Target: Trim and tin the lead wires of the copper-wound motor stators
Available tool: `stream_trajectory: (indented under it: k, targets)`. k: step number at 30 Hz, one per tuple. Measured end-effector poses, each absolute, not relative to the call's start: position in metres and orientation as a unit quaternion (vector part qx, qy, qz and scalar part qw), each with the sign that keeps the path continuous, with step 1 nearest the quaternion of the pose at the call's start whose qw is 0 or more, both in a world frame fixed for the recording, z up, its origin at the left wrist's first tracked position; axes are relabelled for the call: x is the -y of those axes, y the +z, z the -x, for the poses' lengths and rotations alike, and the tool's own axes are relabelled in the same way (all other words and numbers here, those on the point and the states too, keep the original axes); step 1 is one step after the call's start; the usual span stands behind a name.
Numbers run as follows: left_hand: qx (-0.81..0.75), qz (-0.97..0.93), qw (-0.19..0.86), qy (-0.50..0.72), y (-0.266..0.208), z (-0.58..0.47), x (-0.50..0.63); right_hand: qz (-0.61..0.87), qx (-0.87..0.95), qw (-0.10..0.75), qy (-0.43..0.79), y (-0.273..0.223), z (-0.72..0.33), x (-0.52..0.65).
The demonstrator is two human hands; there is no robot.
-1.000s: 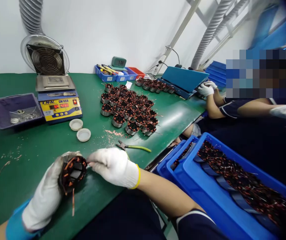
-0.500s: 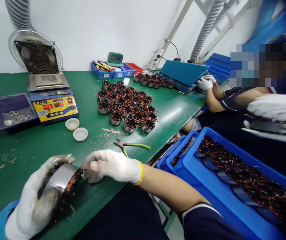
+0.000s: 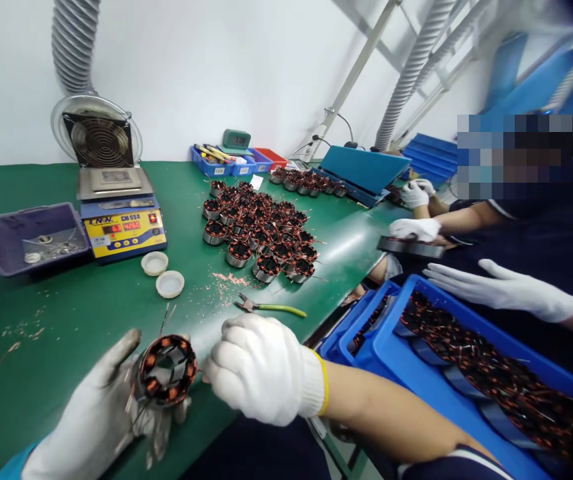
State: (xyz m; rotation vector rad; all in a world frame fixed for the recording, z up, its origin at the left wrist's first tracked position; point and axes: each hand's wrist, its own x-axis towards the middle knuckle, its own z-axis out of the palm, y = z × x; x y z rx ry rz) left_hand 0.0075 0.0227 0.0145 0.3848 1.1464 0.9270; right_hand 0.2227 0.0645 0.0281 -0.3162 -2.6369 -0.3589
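My left hand (image 3: 97,413), in a white glove, is wrapped round a motor stator (image 3: 182,377), a metal ring with copper windings and loose wire ends. The stator's open face is tilted toward me, and part of its outer side is hidden by my fingers. My right hand (image 3: 269,370), also gloved, is closed just right of the stator, fingertips at its edge; what they pinch is hidden. Beyond that hand lie green-handled cutting pliers (image 3: 271,309). Many more stators (image 3: 261,230) stand grouped on the green table (image 3: 46,387), with copper scraps (image 3: 231,278) before them.
At left are a scale (image 3: 129,230), a fan (image 3: 100,137), a purple bin (image 3: 36,260) and two white lids (image 3: 169,284). Blue crates (image 3: 406,353) of stators stand at right. Co-workers' gloved hands (image 3: 506,290) are near them, one holding a stator row (image 3: 409,247).
The stator has turned from its side to show its open face. My right hand has moved right and rolled over, its back now up. A co-worker's stator row has moved toward the table.
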Motion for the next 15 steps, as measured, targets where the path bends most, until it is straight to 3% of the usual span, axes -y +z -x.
stream_trajectory:
  k: [4,11,15]
  targets:
    - [-0.439,-0.116,0.803,0.386,0.001,-0.004,-0.014,0.137,0.952,0.230,-0.147,0.039,-0.222,-0.061]
    - [-0.476,-0.326,0.671,0.465,-0.020,-0.008,-0.007,0.126,0.966,0.189,-0.125,0.058,-0.210,-0.057]
    - [-0.465,-0.333,0.650,0.500,-0.026,-0.006,-0.010,0.136,0.973,0.172,-0.070,0.074,-0.205,-0.060]
